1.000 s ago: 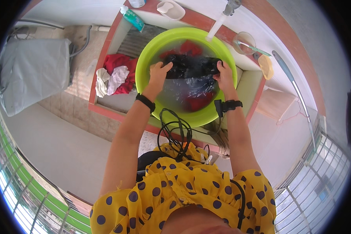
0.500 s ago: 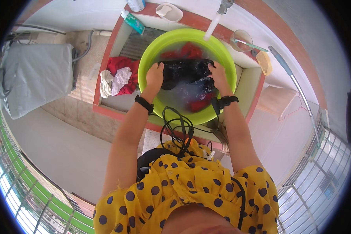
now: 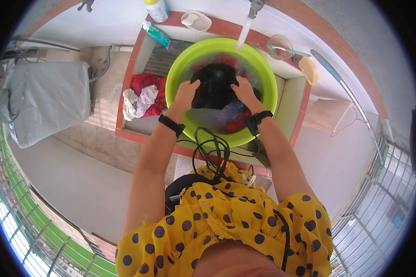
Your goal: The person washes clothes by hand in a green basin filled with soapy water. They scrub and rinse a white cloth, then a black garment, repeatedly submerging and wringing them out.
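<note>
A lime-green basin [image 3: 269, 87] of cloudy water stands in a red-edged washing trough. Wet black cloth [image 3: 212, 83] is spread in the water between my two hands; its exact kind of garment does not show. My left hand [image 3: 187, 94] is closed on the cloth's left edge, thumb on top. On the opposite edge, my right hand [image 3: 245, 92] grips it the same way. Red cloth [image 3: 225, 59] shows beyond the black one, and more red and dark fabric lies submerged near the basin's front right. The fingertips of both hands are hidden under the cloth.
Left of the basin lie red and whitish clothes [image 3: 148, 99]. A faucet pipe [image 3: 245, 33] hangs over the far rim. Around the trough's ledge are a green tube [image 3: 157, 34], soap dish [image 3: 196, 21], cup [image 3: 278, 46] and yellow sponge [image 3: 308, 70]. Black cables [image 3: 212, 147] dangle near my waist.
My hands have come closer together, the right one moving left. The black cloth, stretched wide before, now sits bunched and broader from front to back.
</note>
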